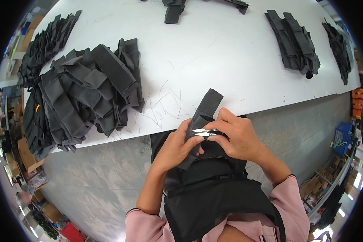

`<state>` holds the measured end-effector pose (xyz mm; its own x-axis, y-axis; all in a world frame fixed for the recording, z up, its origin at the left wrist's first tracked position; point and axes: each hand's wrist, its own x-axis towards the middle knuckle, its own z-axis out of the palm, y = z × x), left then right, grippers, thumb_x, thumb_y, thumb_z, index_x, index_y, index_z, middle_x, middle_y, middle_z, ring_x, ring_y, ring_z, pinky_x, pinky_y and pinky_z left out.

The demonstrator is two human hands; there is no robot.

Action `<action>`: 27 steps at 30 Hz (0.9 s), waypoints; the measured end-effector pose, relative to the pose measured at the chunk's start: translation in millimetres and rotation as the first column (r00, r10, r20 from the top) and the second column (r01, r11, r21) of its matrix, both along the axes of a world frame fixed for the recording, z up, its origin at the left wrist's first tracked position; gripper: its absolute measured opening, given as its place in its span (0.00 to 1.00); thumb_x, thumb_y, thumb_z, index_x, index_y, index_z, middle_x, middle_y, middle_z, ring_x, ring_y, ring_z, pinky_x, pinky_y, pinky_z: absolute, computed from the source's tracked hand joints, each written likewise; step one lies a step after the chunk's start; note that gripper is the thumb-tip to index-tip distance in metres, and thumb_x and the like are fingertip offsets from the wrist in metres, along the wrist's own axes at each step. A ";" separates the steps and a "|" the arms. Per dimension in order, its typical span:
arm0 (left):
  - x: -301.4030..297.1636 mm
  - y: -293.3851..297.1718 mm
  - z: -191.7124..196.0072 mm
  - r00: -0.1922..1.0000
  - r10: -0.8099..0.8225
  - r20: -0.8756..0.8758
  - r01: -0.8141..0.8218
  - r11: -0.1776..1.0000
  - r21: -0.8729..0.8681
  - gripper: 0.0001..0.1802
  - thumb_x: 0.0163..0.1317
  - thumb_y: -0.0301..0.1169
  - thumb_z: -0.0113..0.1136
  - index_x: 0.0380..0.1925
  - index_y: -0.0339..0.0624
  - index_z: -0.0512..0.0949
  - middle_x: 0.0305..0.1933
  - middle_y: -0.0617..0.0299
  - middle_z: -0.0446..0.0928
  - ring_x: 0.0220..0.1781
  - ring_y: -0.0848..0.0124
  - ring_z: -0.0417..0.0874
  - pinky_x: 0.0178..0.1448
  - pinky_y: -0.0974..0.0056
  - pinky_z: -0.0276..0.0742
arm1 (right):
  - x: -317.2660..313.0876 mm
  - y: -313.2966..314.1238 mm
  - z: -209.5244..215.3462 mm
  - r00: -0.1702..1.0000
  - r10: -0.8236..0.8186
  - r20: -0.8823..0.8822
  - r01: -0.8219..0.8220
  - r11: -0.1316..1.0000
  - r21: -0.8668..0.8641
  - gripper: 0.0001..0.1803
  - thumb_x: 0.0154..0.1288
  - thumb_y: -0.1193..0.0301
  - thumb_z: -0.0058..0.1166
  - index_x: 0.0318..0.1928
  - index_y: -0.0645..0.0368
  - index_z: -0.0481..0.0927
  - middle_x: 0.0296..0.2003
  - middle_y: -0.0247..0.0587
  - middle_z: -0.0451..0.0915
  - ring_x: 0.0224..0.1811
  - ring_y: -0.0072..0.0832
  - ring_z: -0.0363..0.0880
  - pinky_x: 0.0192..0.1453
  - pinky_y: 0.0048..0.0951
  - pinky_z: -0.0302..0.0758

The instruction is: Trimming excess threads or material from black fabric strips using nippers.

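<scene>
My left hand (177, 146) is closed on a dark grey fabric strip (210, 101), its fingers and thumb wrapped round the middle. The strip's far end sticks out over the table's near edge, and its lower end hangs over my black apron. In my right hand (238, 135) is a small pair of thread snips (199, 132), pinched between thumb and fingers. Their bright pointed blades lie slightly apart against the strip, close to my left thumb. Whether a thread is between the blades is too small to tell.
A big heap of dark fabric strips (88, 86) lies at the table's left, beside a longer pile (48, 44). Two more bundles of strips (292, 44) are at the right. Loose thread ends (163, 99) litter the white table (213, 52). A blue crate (343, 138) stands at far right.
</scene>
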<state>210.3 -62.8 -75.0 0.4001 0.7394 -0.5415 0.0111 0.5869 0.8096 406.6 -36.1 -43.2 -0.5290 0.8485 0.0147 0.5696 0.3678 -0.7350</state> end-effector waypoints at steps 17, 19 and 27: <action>-1.5 4.0 11.6 0.974 -0.178 -0.144 0.191 0.978 0.086 0.25 0.63 0.33 0.57 0.57 0.32 0.64 0.27 0.54 0.80 0.28 0.69 0.83 0.35 0.67 0.75 | 3.3 -2.0 -5.4 0.995 0.007 -0.098 -0.012 0.999 -0.051 0.10 0.50 0.73 0.61 0.36 0.56 0.80 0.28 0.36 0.67 0.25 0.31 0.69 0.28 0.30 0.67; -2.4 3.8 11.8 0.969 -0.184 -0.167 0.203 0.974 0.100 0.25 0.63 0.34 0.57 0.56 0.32 0.65 0.26 0.54 0.80 0.28 0.69 0.83 0.35 0.67 0.75 | 2.9 -2.1 -2.9 0.996 0.006 -0.092 -0.007 1.000 -0.014 0.10 0.50 0.73 0.61 0.36 0.56 0.80 0.28 0.36 0.67 0.24 0.31 0.69 0.27 0.30 0.66; -1.0 3.3 12.8 0.976 -0.186 -0.117 0.195 0.978 0.072 0.24 0.63 0.35 0.57 0.55 0.33 0.66 0.25 0.56 0.79 0.28 0.70 0.83 0.34 0.68 0.75 | 4.1 -2.4 3.6 0.999 0.036 -0.031 -0.036 0.999 -0.002 0.10 0.49 0.73 0.61 0.35 0.56 0.80 0.27 0.35 0.68 0.24 0.30 0.71 0.26 0.29 0.67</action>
<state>209.2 -59.4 -62.2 0.4798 0.6992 -0.5300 0.2068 0.4969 0.8428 410.7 -38.5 -39.6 -0.5584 0.8291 0.0296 0.5332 0.3860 -0.7528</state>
